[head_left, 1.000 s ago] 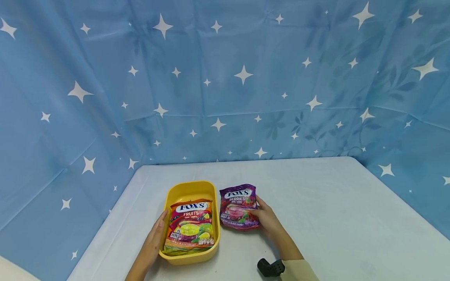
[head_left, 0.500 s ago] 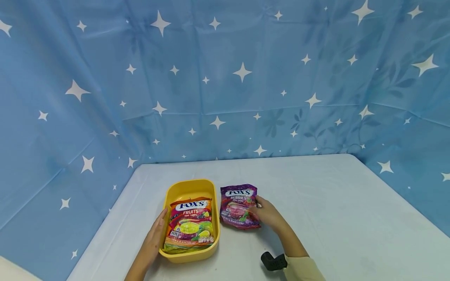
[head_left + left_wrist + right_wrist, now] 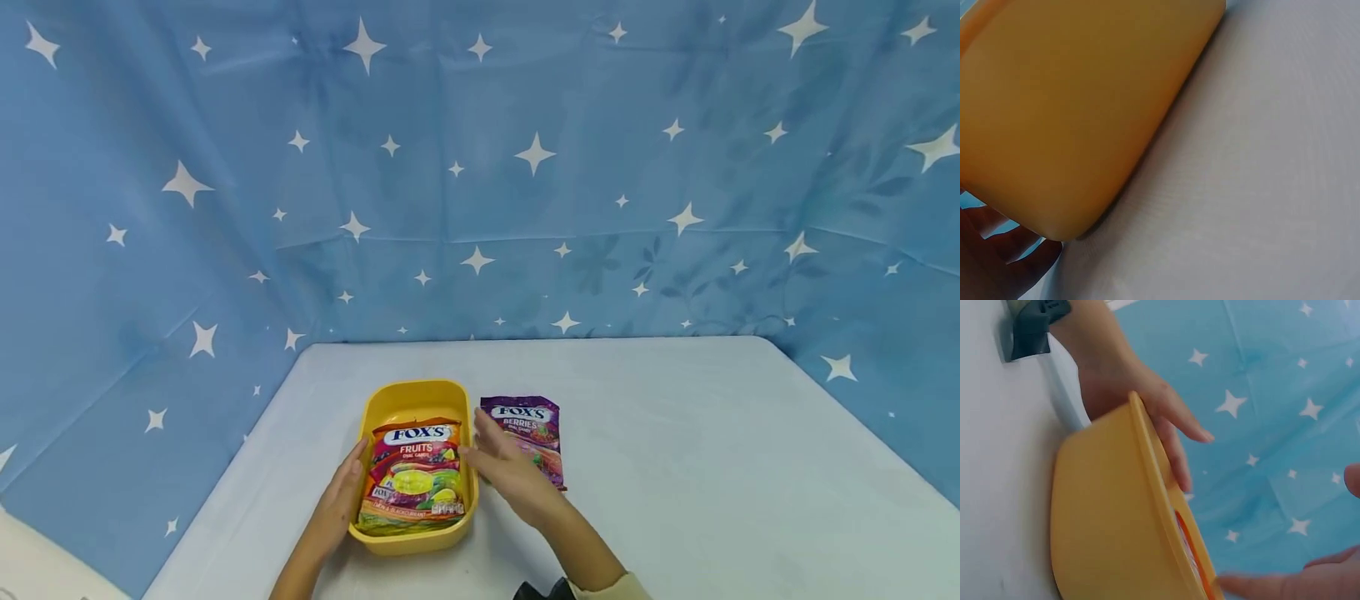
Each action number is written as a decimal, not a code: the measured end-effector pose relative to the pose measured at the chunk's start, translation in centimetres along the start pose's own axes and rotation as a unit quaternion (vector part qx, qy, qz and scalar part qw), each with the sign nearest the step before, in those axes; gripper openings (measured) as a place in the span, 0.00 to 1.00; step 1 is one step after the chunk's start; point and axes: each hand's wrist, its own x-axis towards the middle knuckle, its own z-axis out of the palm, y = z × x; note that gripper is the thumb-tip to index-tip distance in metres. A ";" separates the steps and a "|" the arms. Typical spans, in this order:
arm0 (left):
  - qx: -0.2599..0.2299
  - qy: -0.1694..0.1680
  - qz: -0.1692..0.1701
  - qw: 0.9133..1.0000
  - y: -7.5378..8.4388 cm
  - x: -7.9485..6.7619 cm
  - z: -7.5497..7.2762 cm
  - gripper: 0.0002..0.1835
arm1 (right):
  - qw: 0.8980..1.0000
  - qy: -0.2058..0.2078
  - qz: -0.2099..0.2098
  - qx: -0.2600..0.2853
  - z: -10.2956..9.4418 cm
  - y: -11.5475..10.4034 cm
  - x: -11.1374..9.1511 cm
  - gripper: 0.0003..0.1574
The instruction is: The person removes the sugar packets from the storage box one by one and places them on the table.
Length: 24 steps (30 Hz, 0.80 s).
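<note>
A yellow plastic tub [image 3: 414, 543] stands on the table, holding an orange-red Fox's Fruits candy bag [image 3: 414, 479] face up. My left hand [image 3: 330, 508] rests along the tub's left side with fingers extended; the left wrist view shows its fingers [image 3: 1029, 265] at the tub wall [image 3: 1072, 112]. On the other side, my right hand [image 3: 521, 482] has its fingers outstretched near the tub's right rim and holds nothing. Partly hidden behind that hand, a purple Fox's Berries candy bag [image 3: 525, 408] lies on the table. In the right wrist view a fingertip appears by the rim; contact is unclear.
The white-covered table [image 3: 675, 450] extends to the right of the bags. Its back edge meets a blue curtain [image 3: 450, 208] with white stars, which also hangs along both sides. A black band [image 3: 546, 590] is on the right wrist.
My right hand has let go of the Berries bag and moved left to the tub's right side. The bag stays on the table. The left hand keeps its place at the tub.
</note>
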 end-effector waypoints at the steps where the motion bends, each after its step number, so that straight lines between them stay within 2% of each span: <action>1: -0.003 0.003 0.001 1.000 -0.1 -0.1 -0.1 0.33 | 0.999 -0.023 0.012 0.036 0.8 -0.4 0.1 0.49; 3: -0.008 0.006 0.001 1.000 -0.2 -0.1 0.0 0.33 | 0.994 -0.044 0.038 0.089 2.0 -0.8 0.5 0.51; 7: -0.020 0.016 0.007 1.000 -0.3 -0.1 0.2 0.31 | 0.989 -0.027 0.074 0.125 3.3 -0.6 1.6 0.54; 9: -0.021 0.021 0.018 0.999 -0.2 0.0 0.0 0.30 | 0.984 -0.029 0.074 0.159 3.7 -0.3 2.2 0.55; 13: -0.017 0.010 0.040 0.999 0.5 0.7 0.6 0.29 | 0.972 -0.039 0.068 0.223 2.9 0.6 2.2 0.56; 15: -0.016 0.008 0.038 0.999 0.7 0.7 0.5 0.29 | 0.967 -0.048 0.067 0.239 2.8 0.8 2.2 0.56; 20: -0.009 0.018 0.023 1.000 0.4 0.1 0.1 0.29 | 0.954 -0.095 0.065 0.278 3.3 1.2 2.4 0.49; 24: -0.011 0.019 0.013 1.000 0.0 -0.3 -0.3 0.30 | 0.942 -0.122 0.081 0.303 3.5 1.5 2.7 0.42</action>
